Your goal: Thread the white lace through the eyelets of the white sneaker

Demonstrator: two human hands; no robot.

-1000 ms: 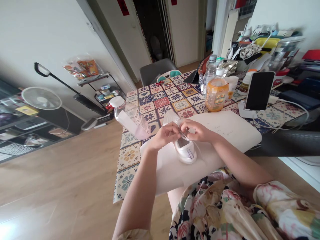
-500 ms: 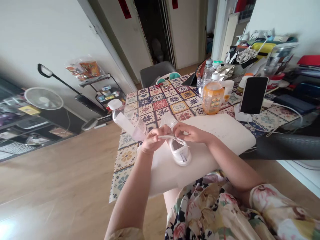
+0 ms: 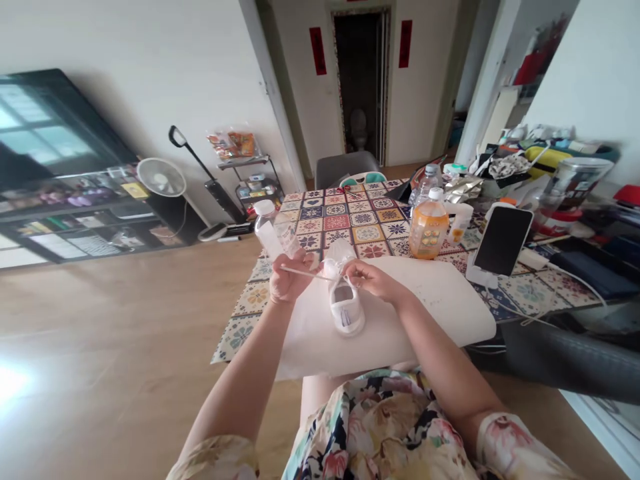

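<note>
A small white shoe stands on a white sheet, its heel towards me and its toe pointing away. My left hand is closed on a white shoelace, which stretches taut to the front of the shoe. At the shoe's lacing, the fingers of my right hand are pinched together on a lace. The lace in the right fingers is partly hidden by them. Just behind my left hand leans a clear bottle with a white cap and label.
A patterned tablecloth covers the table. An orange drink bottle stands at the sheet's far right edge. To its right a phone rests on a white stand with a cable. Clutter piles up at the right; a grey chair stands at the far end.
My left hand has moved away from the right one, drawing the lace out to the left. The right hand stays by the shoe's lacing. The camera view has turned left and up.
</note>
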